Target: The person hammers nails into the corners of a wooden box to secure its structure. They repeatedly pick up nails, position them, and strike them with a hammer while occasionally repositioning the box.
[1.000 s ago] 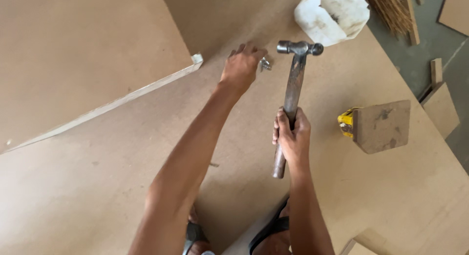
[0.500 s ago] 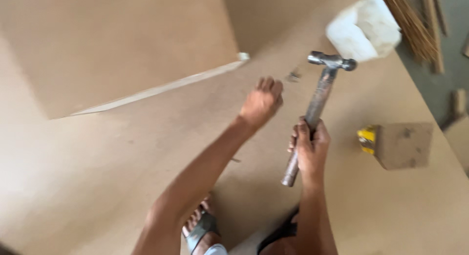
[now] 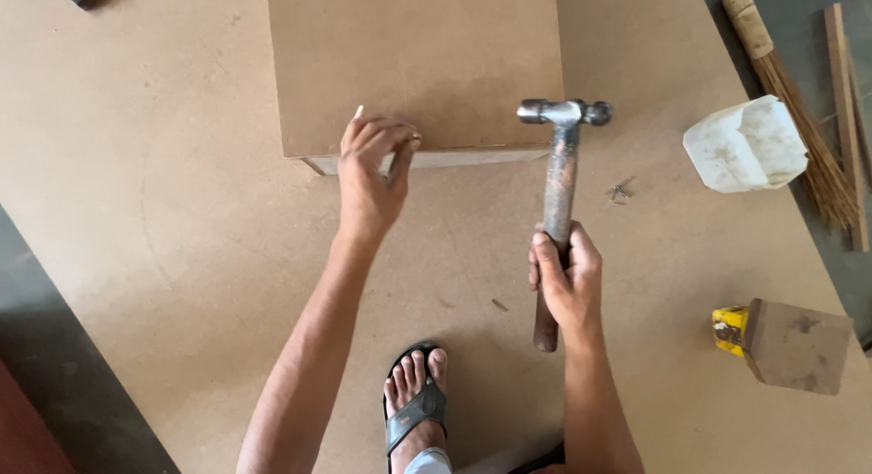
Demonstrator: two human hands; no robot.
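So the left hand (image 3: 371, 170) is now shifting over to the raised board's (image 3: 413, 65) front edge, fingers pinching something tiny there, while the right hand (image 3: 565, 279) is gripping the hammer (image 3: 560, 179) just beside it.

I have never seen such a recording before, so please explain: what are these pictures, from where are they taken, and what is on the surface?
No machine is here. A person wears a camera on the head, looking down at their own two bare hands. The right hand grips a hammer by its handle. The left hand pinches something small at the near edge of a raised brown board; it is too small to tell what. Everything lies on a large brown sheet. Beside the hammer lie a few small nails, a white plastic container and a yellow tool. One sandalled foot stands below.
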